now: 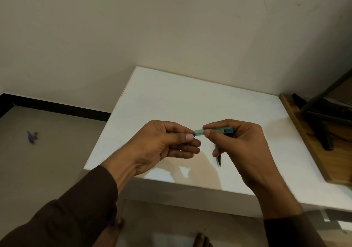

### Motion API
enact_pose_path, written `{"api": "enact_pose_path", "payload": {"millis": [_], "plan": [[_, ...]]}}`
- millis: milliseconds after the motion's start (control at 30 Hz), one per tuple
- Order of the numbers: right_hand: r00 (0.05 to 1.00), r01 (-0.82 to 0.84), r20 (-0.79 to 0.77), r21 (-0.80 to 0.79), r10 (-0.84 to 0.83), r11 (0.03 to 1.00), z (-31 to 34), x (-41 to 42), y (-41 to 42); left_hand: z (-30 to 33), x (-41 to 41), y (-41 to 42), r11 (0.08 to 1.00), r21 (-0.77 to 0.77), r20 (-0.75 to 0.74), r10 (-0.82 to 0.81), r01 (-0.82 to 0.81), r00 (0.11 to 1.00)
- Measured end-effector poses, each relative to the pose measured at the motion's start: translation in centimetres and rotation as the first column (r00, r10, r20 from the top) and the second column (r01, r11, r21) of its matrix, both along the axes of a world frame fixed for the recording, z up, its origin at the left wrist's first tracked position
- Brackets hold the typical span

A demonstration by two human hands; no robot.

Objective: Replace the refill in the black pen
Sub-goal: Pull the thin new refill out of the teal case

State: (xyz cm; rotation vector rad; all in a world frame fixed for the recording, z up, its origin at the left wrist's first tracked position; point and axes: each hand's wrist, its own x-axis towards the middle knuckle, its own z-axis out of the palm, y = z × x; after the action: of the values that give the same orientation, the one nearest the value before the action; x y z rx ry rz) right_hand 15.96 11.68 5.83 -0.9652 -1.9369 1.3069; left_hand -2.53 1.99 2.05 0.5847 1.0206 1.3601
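The black pen (219, 158), a slim dark plastic barrel with a pointed tip, is showing only in part: its lower end is poking out below the right hand, tip toward the near edge of the tabletop, and whether it is lying on the surface or hanging from the lower fingers cannot be told.

Working from the left, a small purple scrap (32, 137) is lying on the grey floor, well apart from everything else. Next, the left hand (167, 145) is hovering over the white rectangular tabletop (171, 102), thumb and forefinger pinching together on the near end of a small translucent green plastic case (215, 131). The right hand (242, 147) is gripping that same case from the other end, thumb and forefinger clamped around its body. Further right, a brown wooden board (304, 143) is butting against the tabletop, with a black metal frame (320, 119) standing on it.

The case is probably light, stiff and rather slick, so it is best pinched firmly near the end being drawn out. The pen should also be light and rigid; the barrel's middle looks the safest place to grasp it, keeping clear of the fine tip. A thin refill would likely bend if squeezed or levered.
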Motion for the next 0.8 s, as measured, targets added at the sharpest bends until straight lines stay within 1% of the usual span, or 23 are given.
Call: {"api": "enact_pose_path", "payload": {"millis": [200, 367, 600, 700, 800], "plan": [[0.998, -0.025, -0.060, -0.065, 0.021, 0.998, 0.1, 0.4, 0.2, 0.2, -0.3, 0.1, 0.998, 0.031, -0.017, 0.058, -0.057, 0.998], [0.998, -0.064, -0.022, -0.046, 0.063, 0.997, -0.4, 0.4, 0.2, 0.4, -0.4, 0.1, 0.991, 0.072, -0.028, 0.115, -0.113, 0.993], [0.996, -0.090, -0.033, -0.090, 0.087, 0.992, -1.1, -0.1, -0.2, 0.6, -0.5, 0.4, 0.970, 0.114, -0.088, 0.227, -0.217, 0.970], [0.995, -0.095, -0.047, -0.099, 0.091, 0.991, -1.3, -0.3, -0.3, 0.7, -0.6, 0.5, 0.959, 0.141, -0.139, 0.265, -0.245, 0.954], [0.995, -0.085, -0.062, -0.104, 0.079, 0.991, -1.3, -0.4, -0.3, 0.7, -0.7, 0.5, 0.950, 0.177, -0.233, 0.293, -0.256, 0.927]]}}
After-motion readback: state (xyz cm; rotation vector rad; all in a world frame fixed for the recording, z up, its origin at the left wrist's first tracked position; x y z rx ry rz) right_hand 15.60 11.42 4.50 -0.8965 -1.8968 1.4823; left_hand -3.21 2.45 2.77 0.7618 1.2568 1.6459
